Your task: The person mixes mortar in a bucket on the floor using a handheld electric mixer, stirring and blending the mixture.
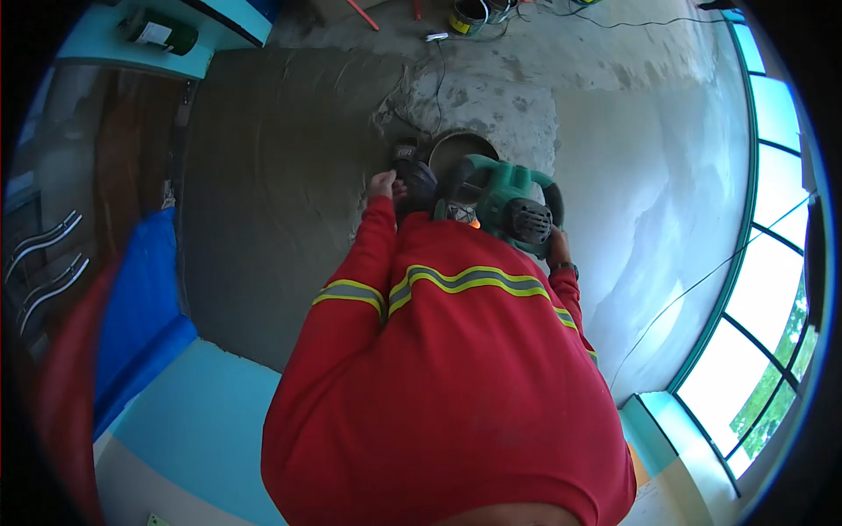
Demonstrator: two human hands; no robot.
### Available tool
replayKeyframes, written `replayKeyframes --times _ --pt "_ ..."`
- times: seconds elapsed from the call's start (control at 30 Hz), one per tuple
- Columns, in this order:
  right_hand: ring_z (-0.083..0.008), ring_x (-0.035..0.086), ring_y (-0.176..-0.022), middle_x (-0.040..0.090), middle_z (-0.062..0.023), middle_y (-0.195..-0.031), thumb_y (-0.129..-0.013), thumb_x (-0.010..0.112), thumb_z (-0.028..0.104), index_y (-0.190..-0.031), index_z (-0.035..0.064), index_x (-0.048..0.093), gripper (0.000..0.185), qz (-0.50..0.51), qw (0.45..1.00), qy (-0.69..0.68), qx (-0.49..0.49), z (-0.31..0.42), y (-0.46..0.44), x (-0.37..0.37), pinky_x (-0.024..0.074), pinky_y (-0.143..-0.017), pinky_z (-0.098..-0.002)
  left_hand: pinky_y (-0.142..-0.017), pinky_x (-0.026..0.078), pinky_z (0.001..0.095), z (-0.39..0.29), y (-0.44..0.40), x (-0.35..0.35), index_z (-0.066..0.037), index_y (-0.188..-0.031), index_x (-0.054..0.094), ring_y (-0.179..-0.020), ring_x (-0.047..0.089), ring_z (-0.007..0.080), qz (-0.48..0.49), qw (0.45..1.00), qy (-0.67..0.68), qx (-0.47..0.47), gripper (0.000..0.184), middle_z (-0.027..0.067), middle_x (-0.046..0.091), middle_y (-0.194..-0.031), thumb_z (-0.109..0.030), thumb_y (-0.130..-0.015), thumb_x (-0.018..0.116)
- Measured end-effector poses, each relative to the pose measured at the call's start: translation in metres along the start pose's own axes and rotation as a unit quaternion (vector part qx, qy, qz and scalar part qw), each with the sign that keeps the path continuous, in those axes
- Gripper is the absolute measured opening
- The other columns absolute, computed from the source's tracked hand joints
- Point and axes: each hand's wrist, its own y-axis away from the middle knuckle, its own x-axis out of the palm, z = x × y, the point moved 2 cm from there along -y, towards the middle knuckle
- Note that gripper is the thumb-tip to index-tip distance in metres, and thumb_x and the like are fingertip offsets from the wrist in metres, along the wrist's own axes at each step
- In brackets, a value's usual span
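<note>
**Green power tool held low over a wet-looking grey floor, seen from above**

A green power tool [507, 195] with black parts is seen just ahead of the wearer's chest, right of centre. Looped handles are set on both its sides, and a vented black cap is turned toward the viewer. Its lower right side is touched by the right hand [559, 247], below which a dark wristband [566, 267] is worn. The fingers of this hand are mostly hidden by the tool, so whether they are closed cannot be told.

The left hand [384, 186] is held apart from the tool, beside a dark rounded object [414, 184] that cannot be clearly identified. Its fingers look loosely bent, but whether anything is pinched cannot be told.

Just beyond the tool, a round container [463, 135] is partly covered by it. A thin dark cable [440, 79] is stretched across the floor behind.

The floor [272, 175] is shown dark and smooth at left, rough and pale in the middle, and glossy at right. At the far edge, a bucket [467, 17] with a yellow band is seen. The near view is filled by a red top [456, 368] with reflective stripes. Blue sheeting [145, 307] is seen at left, and green-framed windows [772, 263] at right.
</note>
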Motion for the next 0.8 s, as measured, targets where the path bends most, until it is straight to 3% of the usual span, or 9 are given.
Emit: replayKeyframes --times 0.1,0.17,0.37,0.47,0.5,0.57,0.63,0.67,0.8 --pt "-0.0156 0.051 -0.044 0.052 -0.0042 -0.055 -0.074 0.058 0.023 -0.064 0.0048 0.057 0.021 0.023 1.0 -0.008 0.017 -0.007 -0.009 -0.003 0.0384 -0.039 -0.0286 -0.048 0.049 0.0355 0.065 -0.083 -0.1 -0.005 -0.1 0.053 -0.053 0.058 0.0193 -0.103 0.907 -0.381 0.147 0.035 0.009 0.06 -0.071 -0.031 -0.079 0.064" --pt "-0.0155 0.051 -0.045 0.052 -0.0042 -0.055 -0.074 0.059 0.022 -0.063 0.0049 0.056 0.02 0.013 1.0 -0.022 0.012 -0.003 -0.008 0.002 0.0398 -0.041 -0.0286 -0.045 0.046 0.035 0.034 -0.038 -0.109 -0.006 -0.095 0.052 -0.049 0.056 0.0181 -0.063 0.917 -0.391 -0.038 0.03 0.0079 0.059 -0.067 -0.028 -0.078 0.064" --pt "-0.016 0.054 -0.051 0.053 -0.0044 -0.055 -0.072 0.061 0.023 -0.068 0.0034 0.061 0.02 0.035 0.997 0.068 -0.021 0.016 0.008 0.008 0.0433 -0.048 -0.0298 -0.039 0.04 0.0324 -0.002 0.005 -0.11 -0.01 -0.089 0.049 -0.044 0.05 0.016 -0.064 0.948 -0.307 0.051 0.023 0.0063 0.056 -0.062 -0.027 -0.079 0.061" --pt "-0.0168 0.056 -0.056 0.058 -0.0083 -0.057 -0.07 0.062 0.032 -0.065 0.0026 0.065 0.03 0.035 0.993 0.108 -0.03 0.023 0.004 0.006 0.0449 -0.056 -0.0325 -0.064 0.05 0.0381 0.013 -0.014 -0.107 -0.01 -0.119 0.044 -0.071 0.059 0.0242 -0.041 0.932 -0.354 -0.057 0.048 0.0131 0.059 -0.089 -0.037 -0.082 0.058" --pt "-0.0172 0.056 -0.056 0.057 -0.0078 -0.056 -0.068 0.063 0.032 -0.066 0.0032 0.065 0.029 0.046 0.988 0.127 -0.075 -0.004 -0.022 -0.001 0.0443 -0.055 -0.0323 -0.046 0.043 0.034 0.009 0.002 -0.095 -0.011 -0.118 0.046 -0.054 0.055 0.0194 -0.066 0.9 -0.42 0.097 0.051 0.008 0.058 -0.069 -0.044 -0.081 0.059" --pt "-0.0185 0.059 -0.056 0.062 -0.0056 -0.064 -0.079 0.051 0.022 -0.072 0.0099 0.066 0.02 0.014 0.993 0.109 -0.048 -0.021 -0.037 -0.003 0.0471 -0.054 -0.0336 -0.062 0.044 0.0365 0.022 -0.018 -0.073 -0.01 -0.115 0.05 -0.072 0.056 0.0257 -0.054 0.842 -0.52 0.131 0.043 0.0128 0.059 -0.084 -0.036 -0.081 0.056" --pt "-0.0172 0.063 -0.064 0.064 -0.0038 -0.067 -0.079 0.052 0.015 -0.086 0.0135 0.069 0.018 0.04 0.81 0.442 -0.384 -0.035 -0.047 -0.008 0.0511 -0.062 -0.0296 -0.078 0.045 0.0391 0.033 -0.033 -0.05 -0.009 -0.111 0.055 -0.09 0.058 0.032 -0.038 0.785 -0.608 0.114 0.036 0.0177 0.06 -0.099 -0.028 -0.081 0.053" --pt "-0.018 0.06 -0.056 0.061 -0.0051 -0.062 -0.074 0.061 0.016 -0.079 0.0075 0.066 0.011 0.048 0.971 0.184 -0.142 -0.022 -0.035 -0.004 0.0497 -0.055 -0.0314 -0.086 0.046 0.0404 0.034 -0.037 -0.042 -0.009 -0.109 0.057 -0.099 0.058 0.0351 -0.03 0.771 -0.627 0.111 0.033 0.0201 0.061 -0.106 -0.024 -0.081 0.051" --pt "-0.0163 0.055 -0.046 0.055 -0.0053 -0.055 -0.062 0.071 0.015 -0.063 0.002 0.059 0.018 -0.008 0.999 -0.03 -0.018 0.02 0.001 0.01 0.0437 -0.043 -0.031 -0.082 0.047 0.0399 0.004 -0.019 -0.025 -0.007 -0.1 0.06 -0.095 0.06 0.0319 0.009 0.788 -0.598 0.146 0.026 0.0168 0.063 -0.099 -0.019 -0.077 0.055"
